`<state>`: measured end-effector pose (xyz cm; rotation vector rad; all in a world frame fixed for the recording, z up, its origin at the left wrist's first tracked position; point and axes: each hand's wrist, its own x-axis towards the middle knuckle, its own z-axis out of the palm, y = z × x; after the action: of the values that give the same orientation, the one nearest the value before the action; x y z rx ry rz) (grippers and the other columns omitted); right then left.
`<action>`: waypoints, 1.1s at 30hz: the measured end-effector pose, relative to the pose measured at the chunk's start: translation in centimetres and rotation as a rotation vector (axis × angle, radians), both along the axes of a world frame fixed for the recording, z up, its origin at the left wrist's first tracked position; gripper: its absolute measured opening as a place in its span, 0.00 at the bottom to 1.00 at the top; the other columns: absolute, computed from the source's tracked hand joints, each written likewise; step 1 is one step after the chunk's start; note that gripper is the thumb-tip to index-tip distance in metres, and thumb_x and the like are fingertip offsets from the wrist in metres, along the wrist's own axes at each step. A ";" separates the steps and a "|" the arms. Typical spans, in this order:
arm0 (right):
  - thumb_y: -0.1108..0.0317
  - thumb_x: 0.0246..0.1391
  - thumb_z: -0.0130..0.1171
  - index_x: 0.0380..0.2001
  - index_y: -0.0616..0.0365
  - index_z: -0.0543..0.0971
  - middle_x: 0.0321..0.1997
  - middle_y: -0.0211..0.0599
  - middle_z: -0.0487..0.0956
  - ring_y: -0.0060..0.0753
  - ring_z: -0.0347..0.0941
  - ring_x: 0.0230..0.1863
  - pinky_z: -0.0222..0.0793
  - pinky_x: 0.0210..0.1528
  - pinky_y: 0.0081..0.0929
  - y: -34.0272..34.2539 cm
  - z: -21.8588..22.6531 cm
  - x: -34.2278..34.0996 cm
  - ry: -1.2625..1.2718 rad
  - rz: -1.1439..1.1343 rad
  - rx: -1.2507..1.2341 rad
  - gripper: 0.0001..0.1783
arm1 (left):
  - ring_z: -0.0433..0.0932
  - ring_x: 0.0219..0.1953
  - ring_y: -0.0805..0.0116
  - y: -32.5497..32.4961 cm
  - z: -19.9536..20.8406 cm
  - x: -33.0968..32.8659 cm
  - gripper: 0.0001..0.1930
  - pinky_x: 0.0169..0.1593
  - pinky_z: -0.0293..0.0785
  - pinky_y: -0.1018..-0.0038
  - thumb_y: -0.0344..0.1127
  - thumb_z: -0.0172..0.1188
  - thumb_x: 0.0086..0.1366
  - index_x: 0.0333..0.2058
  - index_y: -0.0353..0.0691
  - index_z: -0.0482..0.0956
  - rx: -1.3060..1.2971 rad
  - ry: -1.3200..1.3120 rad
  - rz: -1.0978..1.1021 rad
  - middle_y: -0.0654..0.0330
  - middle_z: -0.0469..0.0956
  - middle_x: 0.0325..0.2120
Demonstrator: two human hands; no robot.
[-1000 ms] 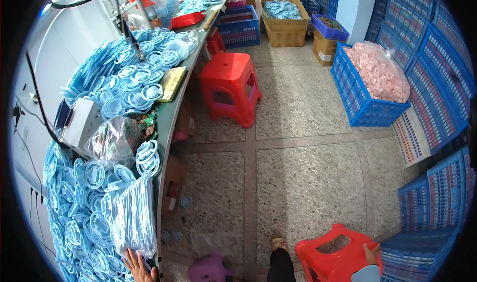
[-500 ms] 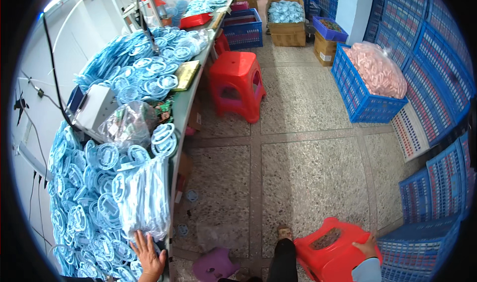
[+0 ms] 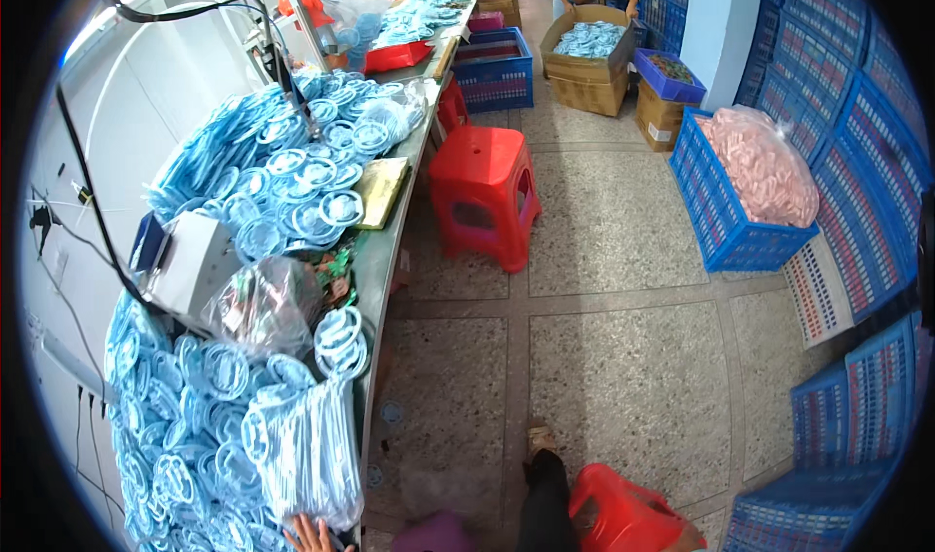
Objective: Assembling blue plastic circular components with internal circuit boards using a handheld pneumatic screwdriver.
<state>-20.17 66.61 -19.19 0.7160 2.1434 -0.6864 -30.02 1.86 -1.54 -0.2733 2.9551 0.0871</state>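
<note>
My left hand lies at the table's near edge with its fingers spread, beside the lower end of a clear bag of stacked light-blue plastic pieces. Only its fingers show; the rest is cut off by the lower edge. Loose light-blue ring-shaped pieces cover the table to its left. At the bottom right, a red plastic stool leans at a tilt. A small part of my right hand shows at the stool's edge, closed on it, mostly out of the picture.
Another red stool stands beside the table. Blue crates line the right side, one bearing a bag of pink pieces. A purple object is low beside my leg. Far off, a person holds a cardboard box of blue pieces.
My view has shifted, so the scene sits lower and my hands are nearer the bottom edge. The red stool has moved lower with my right hand. The far person now leans over the cardboard box.
</note>
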 end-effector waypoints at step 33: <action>0.53 0.45 0.69 0.54 0.59 0.75 0.55 0.61 0.74 0.54 0.70 0.60 0.66 0.58 0.45 -25.2 -4.0 -8.2 -0.348 0.394 -0.287 0.34 | 0.59 0.68 0.56 -4.4 -0.6 0.3 0.41 0.66 0.36 0.35 0.53 0.68 0.53 0.64 0.55 0.63 -0.001 0.154 -0.293 0.56 0.59 0.67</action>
<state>-28.35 41.40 -23.17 0.2256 1.7471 -0.5879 -29.76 -2.55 -2.11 0.1753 3.1092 0.0705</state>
